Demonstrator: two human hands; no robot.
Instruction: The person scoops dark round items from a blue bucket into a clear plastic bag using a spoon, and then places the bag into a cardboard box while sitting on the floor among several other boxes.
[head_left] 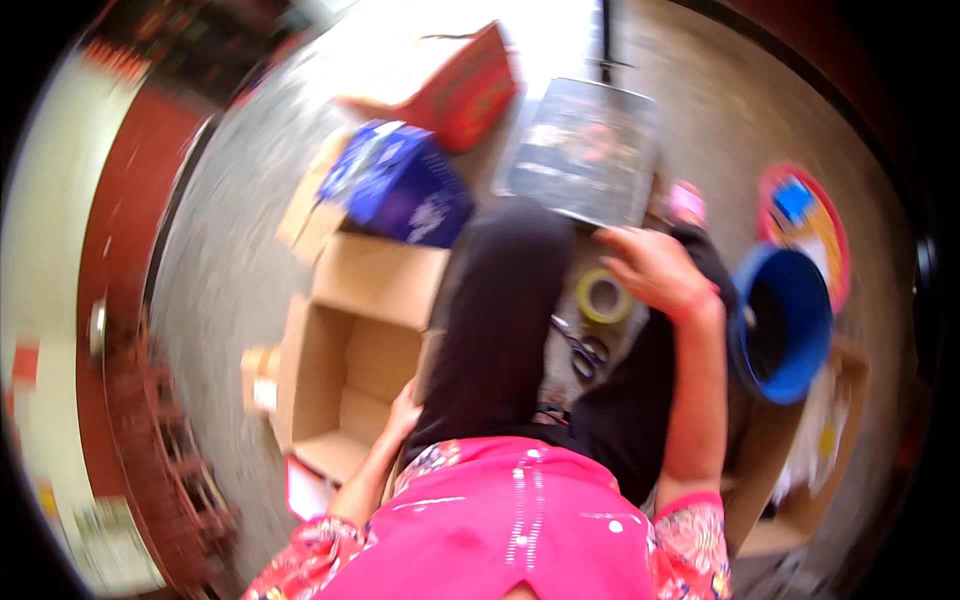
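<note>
Beside my left leg, my left hand (403,410) grips the right edge of an open cardboard box (371,267), its fingers blurred. My right hand (640,265) hovers by my right thigh with loosely bent fingers apart and nothing visible in them, near the lower edge of a grey metallic, lid-like rectangular object (575,150). Below that hand, between my legs, lie a yellow tape roll (590,286) and dark scissors (586,355).
A blue box (405,195) and a red package (470,95) are ahead left. At right stand a blue bucket (808,320), a pink basin (840,255) and a cardboard box (770,510) with contents. Reddish stacked objects (175,430) line the left wall.
</note>
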